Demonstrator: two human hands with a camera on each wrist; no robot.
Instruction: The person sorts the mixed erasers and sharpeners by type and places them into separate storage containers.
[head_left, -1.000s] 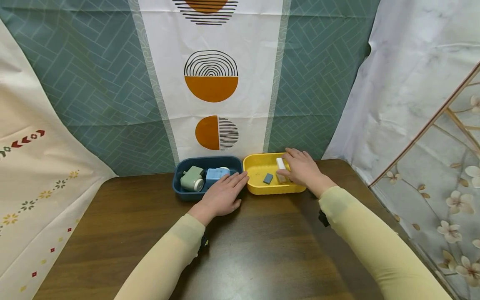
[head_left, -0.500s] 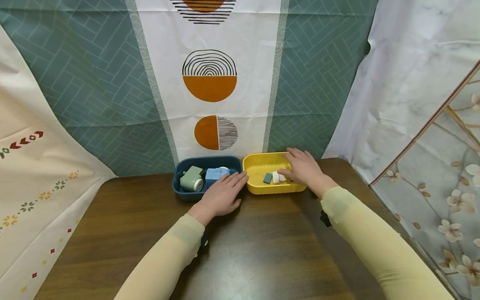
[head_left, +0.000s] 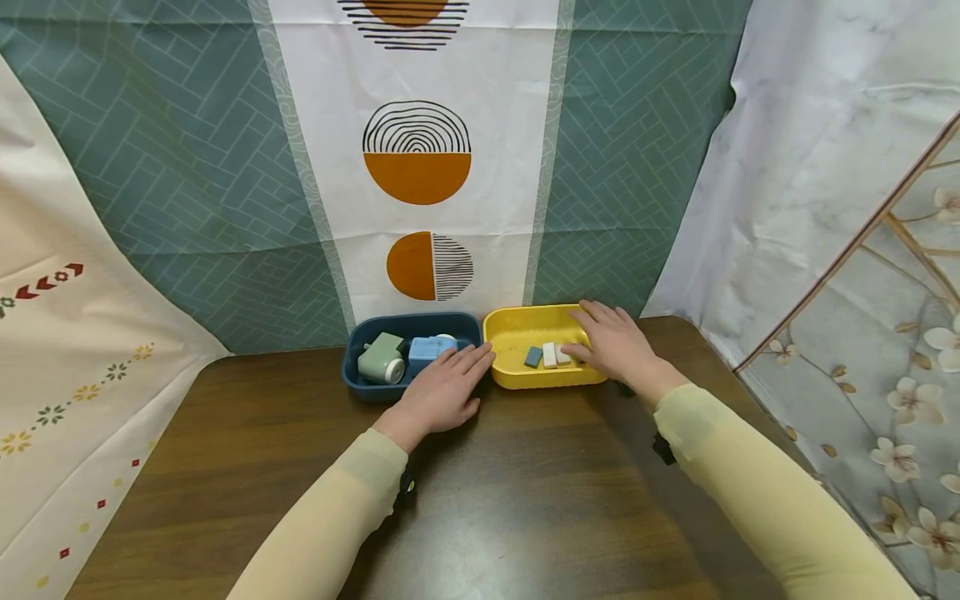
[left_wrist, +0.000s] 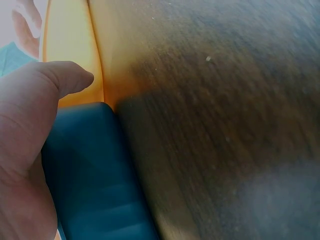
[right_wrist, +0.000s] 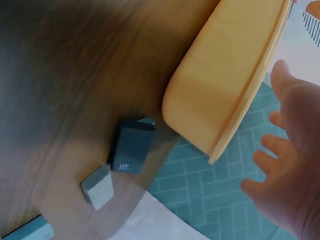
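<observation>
My left hand (head_left: pixel 442 390) lies with fingers straight over the front right corner of the navy tray (head_left: pixel 367 392), fingertips reaching the left end of the yellow tray (head_left: pixel 517 321). In the left wrist view the thumb (left_wrist: pixel 75 79) points across the place where the two trays meet. Above the yellow tray's right end is my right hand (head_left: pixel 615 343), fingers spread and holding nothing. Two small white blocks (head_left: pixel 550 356) and a grey-blue block (head_left: pixel 533 357) lie near its front wall. The right wrist view shows this hand (right_wrist: pixel 285 150) apart from the tray's outer wall (right_wrist: pixel 215 75).
Inside the navy tray sit a green toy-like piece with a white round end (head_left: pixel 384 358) and a light blue piece (head_left: pixel 429 350). On the table beyond the yellow tray are a dark box (right_wrist: pixel 132 147), a grey block (right_wrist: pixel 98 186) and a teal block (right_wrist: pixel 31 229). Patterned cloth (head_left: pixel 420 267) hangs behind.
My right hand has let go of the upright white block, which now lies beside the other white one in the yellow tray. That hand has drawn slightly right; the left stays put.
</observation>
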